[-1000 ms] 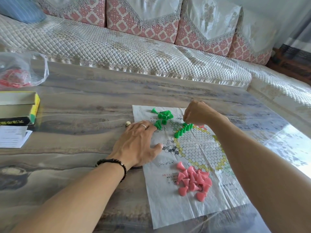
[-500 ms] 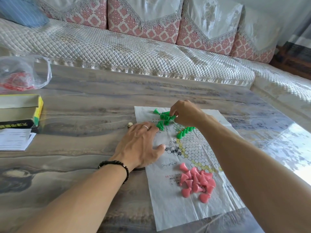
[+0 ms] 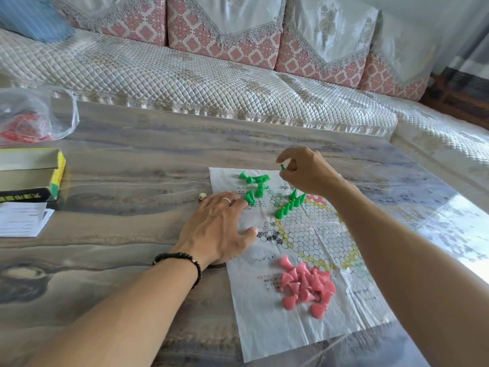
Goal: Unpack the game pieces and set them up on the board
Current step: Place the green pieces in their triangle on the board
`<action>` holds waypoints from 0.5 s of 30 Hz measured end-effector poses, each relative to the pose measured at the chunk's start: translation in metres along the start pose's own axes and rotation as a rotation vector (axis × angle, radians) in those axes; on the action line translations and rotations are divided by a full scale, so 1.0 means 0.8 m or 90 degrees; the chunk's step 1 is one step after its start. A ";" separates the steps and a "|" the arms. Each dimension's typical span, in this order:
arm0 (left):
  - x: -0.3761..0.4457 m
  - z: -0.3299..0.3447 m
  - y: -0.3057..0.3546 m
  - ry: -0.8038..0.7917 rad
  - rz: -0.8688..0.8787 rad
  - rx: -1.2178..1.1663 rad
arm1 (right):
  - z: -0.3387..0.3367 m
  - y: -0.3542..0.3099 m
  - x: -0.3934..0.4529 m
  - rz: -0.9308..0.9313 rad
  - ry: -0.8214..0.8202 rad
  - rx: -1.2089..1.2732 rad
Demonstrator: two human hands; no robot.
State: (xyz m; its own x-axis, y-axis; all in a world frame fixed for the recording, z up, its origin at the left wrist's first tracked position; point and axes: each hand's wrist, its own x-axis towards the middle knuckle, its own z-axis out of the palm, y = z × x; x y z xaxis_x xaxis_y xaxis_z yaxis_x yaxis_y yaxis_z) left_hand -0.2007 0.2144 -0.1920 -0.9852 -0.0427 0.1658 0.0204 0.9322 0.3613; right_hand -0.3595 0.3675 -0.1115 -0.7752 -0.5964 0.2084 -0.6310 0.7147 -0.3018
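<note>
Step in hand: setting green pieces onto the paper game board (image 3: 304, 337), which lies flat on the marbled table (image 3: 132, 168) at centre-right of the frame.

Right hand (image 3: 308, 172), above the board's upper edge: thumb and fingertips pinch one green piece (image 3: 282, 166), held off the paper.

Left hand (image 3: 221, 229), at the board's left edge: fingers spread and flat, pressing the paper down, gripping nothing.

Standing green row (image 3: 289, 205): a diagonal line on the printed cells, roughly seven pieces (they overlap, so the count is approximate).

Loose green heap (image 3: 255, 185), upper left of the board: about eight, lying on their sides, not yet placed.

Pink heap (image 3: 307, 287), lower centre of the board: about twenty, tumbled together, none set up.

One small pale die (image 3: 202, 196), just left of the board.

One open yellow-edged box (image 3: 29, 176), one leaflet (image 3: 22, 219) and one clear bag of red pieces (image 3: 31, 120), all at the frame's left.

Next move, as judged: lower the pinched piece upright onto a free cell beside the row, without knocking its neighbours; then return to the heap.
</note>
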 end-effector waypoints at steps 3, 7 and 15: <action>-0.001 0.000 0.000 0.003 -0.003 -0.004 | -0.009 0.007 -0.005 0.050 -0.003 0.055; -0.001 -0.002 0.002 0.009 0.005 -0.004 | -0.021 0.009 -0.011 0.075 0.014 0.123; -0.001 -0.004 0.003 0.012 0.012 -0.004 | -0.030 0.002 -0.012 0.041 -0.092 0.033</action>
State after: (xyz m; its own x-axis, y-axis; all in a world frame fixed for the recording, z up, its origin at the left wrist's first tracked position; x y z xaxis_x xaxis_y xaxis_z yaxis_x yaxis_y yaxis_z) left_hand -0.1990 0.2159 -0.1885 -0.9813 -0.0317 0.1901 0.0403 0.9308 0.3632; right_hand -0.3542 0.3833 -0.0918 -0.7990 -0.5991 0.0521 -0.5749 0.7355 -0.3585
